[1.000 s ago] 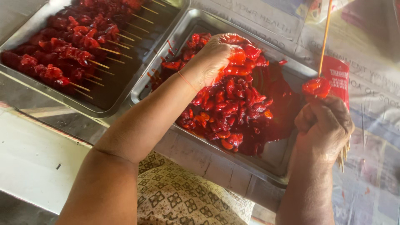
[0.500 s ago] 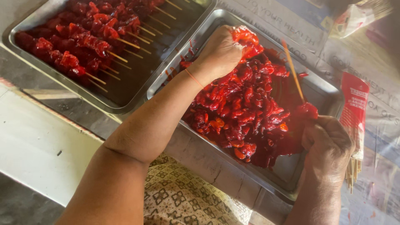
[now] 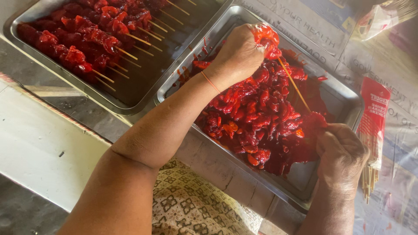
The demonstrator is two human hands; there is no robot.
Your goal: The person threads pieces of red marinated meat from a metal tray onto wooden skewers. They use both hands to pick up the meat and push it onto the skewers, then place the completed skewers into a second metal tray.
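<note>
Meat (image 3: 257, 117), cut in red, sauce-coated pieces, fills the middle of a steel tray (image 3: 344, 93) seen from the head camera. The left hand (image 3: 241, 54) is closed over one piece of meat (image 3: 266, 37) at the far side of the pile, fingers curled tight around it and smeared with sauce. The right hand (image 3: 342, 154) rests at the near right corner of the tray and pinches the lower end of a thin wooden skewer (image 3: 295, 85), which slants up across the pile so that its tip meets the piece in the left hand. More meat is bunched on the skewer just above the right fingers. A second steel tray (image 3: 130, 93) lies beside the first on the left, holding finished skewers (image 3: 82, 37) laid in rows with their bare sticks pointing right. A red packet of skewers (image 3: 371, 126) lies just right of the first tray, sticks poking out of its lower end near the right wrist. Patterned cloth (image 3: 191, 204) shows below the arms.
</note>
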